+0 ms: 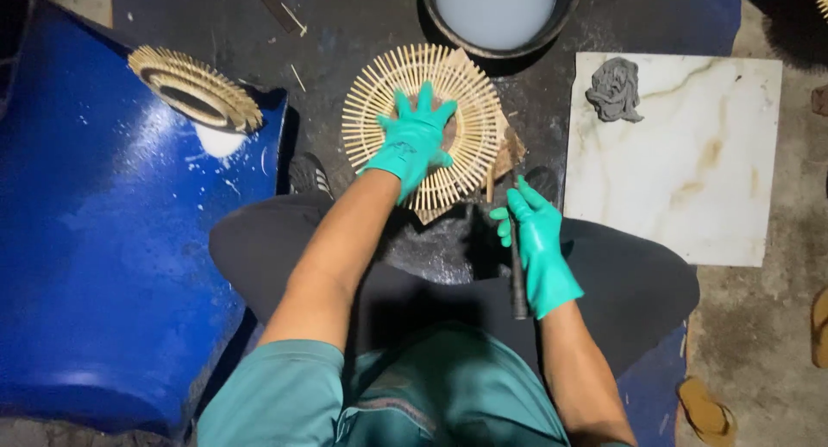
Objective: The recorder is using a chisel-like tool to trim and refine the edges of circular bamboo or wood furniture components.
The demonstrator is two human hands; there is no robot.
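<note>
Round stick ring [424,129] laid flat ahead of knees, pressed under spread left hand [415,142]; dark brush handle [517,274] gripped by right hand [536,248], lengthwise toward ring, just beside its near-right edge.

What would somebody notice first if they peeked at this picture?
Probably the bright green gloves: the left hand presses flat on a round sunburst of thin bamboo sticks in the middle, while the right hand holds a dark tool just below it. Next, the big shiny blue sheet on the left, with a second stick ring lying on it.
</note>
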